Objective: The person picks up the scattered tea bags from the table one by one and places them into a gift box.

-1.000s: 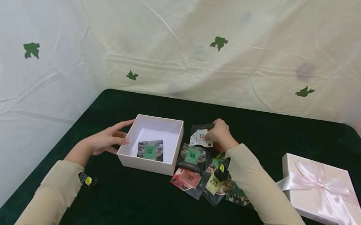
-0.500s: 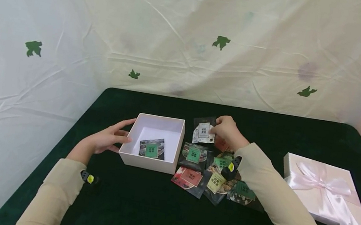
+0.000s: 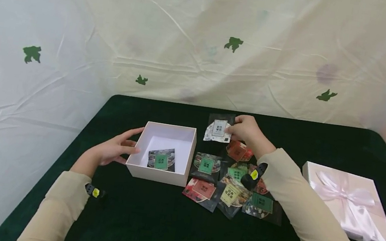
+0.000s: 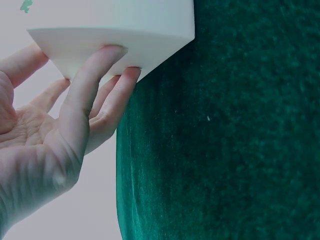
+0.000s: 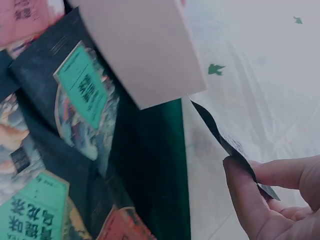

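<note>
My left hand point(image 3: 114, 148) touches the left wall of a white open-topped box point(image 3: 156, 176) with spread, fairly straight fingers, as the left wrist view also shows. Inside the box lies one dark tea sachet with a green label point(image 3: 161, 161). My right hand point(image 3: 249, 133) pinches a tea sachet with a white label point(image 3: 219, 128) by its right edge, thumb and fingers on opposite faces. That sachet, seen nearly edge-on in the right wrist view point(image 5: 220, 135), is behind the pile, to the right of the box. The pile holds several sachets with green, red and yellow labels, including a green-labelled one point(image 3: 206, 166).
A pale pink box lid point(image 3: 331, 199) with a satin bow point(image 3: 344, 196) lies at the right. Beneath everything is a dark green cloth-covered table point(image 3: 148, 222). A white curtain with leaf prints point(image 3: 184, 52) hangs behind the table's far edge.
My right hand has drawn the white-labelled sachet away from the pile toward the table's far edge, uncovering a red-labelled sachet. My left hand and the box have stayed in place.
</note>
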`<action>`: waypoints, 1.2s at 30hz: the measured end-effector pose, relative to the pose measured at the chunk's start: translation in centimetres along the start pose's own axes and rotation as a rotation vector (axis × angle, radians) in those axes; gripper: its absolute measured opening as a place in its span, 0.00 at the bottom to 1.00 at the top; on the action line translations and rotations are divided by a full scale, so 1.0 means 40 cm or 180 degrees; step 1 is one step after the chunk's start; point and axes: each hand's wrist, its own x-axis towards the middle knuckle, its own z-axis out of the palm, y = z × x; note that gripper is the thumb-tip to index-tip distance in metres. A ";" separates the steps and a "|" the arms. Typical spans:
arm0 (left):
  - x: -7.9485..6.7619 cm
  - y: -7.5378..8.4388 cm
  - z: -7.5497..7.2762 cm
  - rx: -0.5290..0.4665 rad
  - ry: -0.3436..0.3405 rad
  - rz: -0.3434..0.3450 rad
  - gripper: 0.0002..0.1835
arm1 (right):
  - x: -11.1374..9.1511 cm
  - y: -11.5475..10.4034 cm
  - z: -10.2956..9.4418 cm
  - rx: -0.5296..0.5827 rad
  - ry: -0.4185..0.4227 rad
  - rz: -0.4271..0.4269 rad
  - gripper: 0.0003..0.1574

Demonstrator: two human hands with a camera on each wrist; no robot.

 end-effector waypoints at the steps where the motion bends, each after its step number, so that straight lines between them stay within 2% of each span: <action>1: -0.001 0.001 0.001 -0.0004 0.0002 -0.0015 0.42 | 0.000 -0.004 -0.001 0.0059 -0.0007 0.0003 0.25; 10: -0.004 0.006 0.003 -0.0018 0.0021 -0.0046 0.42 | -0.013 -0.053 0.010 0.0350 -0.0208 -0.0067 0.40; 16: 0.001 0.002 0.001 -0.0019 -0.0002 -0.0054 0.42 | -0.023 -0.082 0.041 0.0471 -0.0364 -0.0125 0.35; 20: 0.002 -0.002 0.000 -0.0025 -0.0002 -0.0066 0.41 | -0.025 -0.099 0.066 0.0487 -0.0452 -0.0140 0.36; 29: 0.018 -0.015 -0.003 -0.0024 0.0016 -0.0052 0.41 | -0.024 -0.129 0.125 0.0428 -0.0529 -0.0232 0.37; 36: 0.023 -0.015 -0.006 -0.0040 -0.0028 -0.0030 0.41 | -0.022 -0.139 0.184 0.0285 -0.0545 -0.0192 0.34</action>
